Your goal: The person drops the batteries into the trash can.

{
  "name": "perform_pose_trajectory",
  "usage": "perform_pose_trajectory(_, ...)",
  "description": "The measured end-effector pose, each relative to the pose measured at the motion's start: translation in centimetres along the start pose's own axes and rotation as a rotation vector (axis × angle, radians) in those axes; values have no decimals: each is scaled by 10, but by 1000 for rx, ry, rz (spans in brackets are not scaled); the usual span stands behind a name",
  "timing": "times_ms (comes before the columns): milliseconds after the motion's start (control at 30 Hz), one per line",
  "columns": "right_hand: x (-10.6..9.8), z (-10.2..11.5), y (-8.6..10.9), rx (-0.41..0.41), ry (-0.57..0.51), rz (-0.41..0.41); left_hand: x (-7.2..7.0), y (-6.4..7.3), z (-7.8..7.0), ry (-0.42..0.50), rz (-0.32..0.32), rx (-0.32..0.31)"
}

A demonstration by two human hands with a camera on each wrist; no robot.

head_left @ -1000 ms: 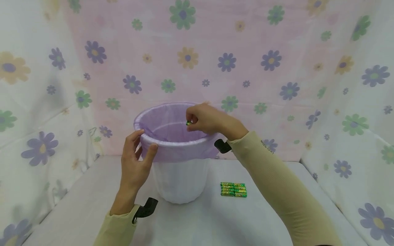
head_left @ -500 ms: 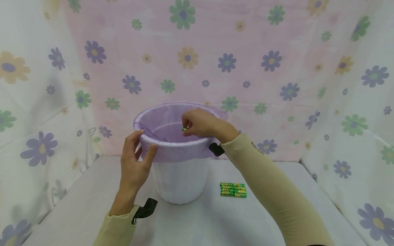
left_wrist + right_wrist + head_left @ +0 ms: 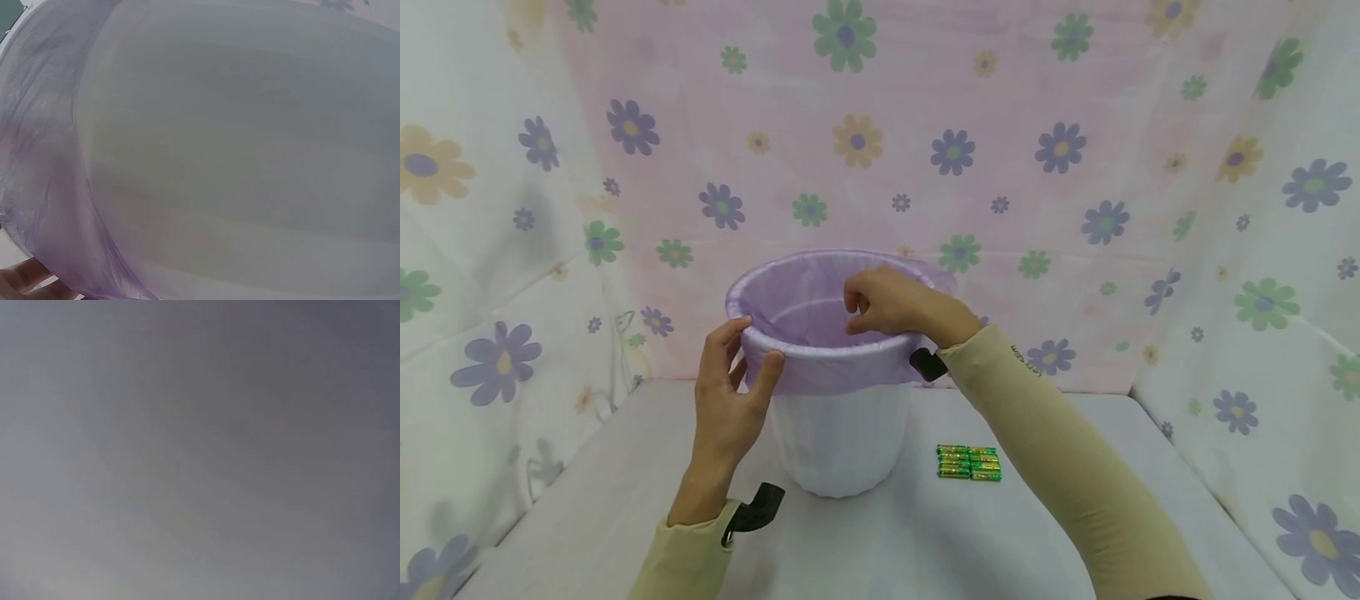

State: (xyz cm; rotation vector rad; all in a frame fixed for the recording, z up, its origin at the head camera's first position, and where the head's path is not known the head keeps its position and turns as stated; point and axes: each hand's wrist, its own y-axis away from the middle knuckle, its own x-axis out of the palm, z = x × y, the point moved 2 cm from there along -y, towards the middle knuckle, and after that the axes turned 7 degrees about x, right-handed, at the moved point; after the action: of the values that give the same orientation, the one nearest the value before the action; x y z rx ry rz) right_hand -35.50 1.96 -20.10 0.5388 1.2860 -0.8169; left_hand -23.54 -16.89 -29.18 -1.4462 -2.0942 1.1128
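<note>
A white trash can (image 3: 842, 442) stands on the table, lined with a purple trash bag (image 3: 835, 375) folded down over its rim. My left hand (image 3: 730, 408) holds the can's near left rim, thumb on the outside of the bag and fingertips at the edge. In the left wrist view, fingers (image 3: 28, 275) show at the bag's lower edge. My right hand (image 3: 887, 302) hangs over the can's opening at the right, fingers loosely bent, thumb apart from the index finger, nothing between them. The right wrist view is only a grey blur. The can's bottom is hidden.
Several small green-and-gold cylinders, likely batteries (image 3: 969, 462), lie in two neat columns on the white-covered table (image 3: 1037, 542), right of the can. Flower-print cloth (image 3: 1022, 83) encloses the table at the back and both sides.
My right hand has moved down and left over the opening and let go of the small green battery-like cylinder it pinched. The left hand keeps its place on the rim.
</note>
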Motion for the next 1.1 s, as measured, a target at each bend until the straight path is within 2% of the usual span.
perform_pose_trajectory(133, -1, 0, 1, 18, -1, 7, 0, 0, -16, 14, 2, -4)
perform_pose_trajectory(233, -2, -1, 2, 18, -4, -1, 1, -1, -20, 13, -3, -5)
perform_pose_trajectory(500, -8, -6, 8, -31, -64, -61, 1, 0, -22, -9, 0, -3)
perform_pose_trajectory(767, -27, -17, 35, -62, -160, -165, 2, 0, -23, -11, 5, -5)
perform_pose_trajectory(867, -33, -24, 48, -46, -188, -187, 1, 0, -20, -4, 5, -4)
perform_pose_trajectory(1100, -37, -39, 75, -26, -177, -229, 1, 1, 14, -8, -3, 11)
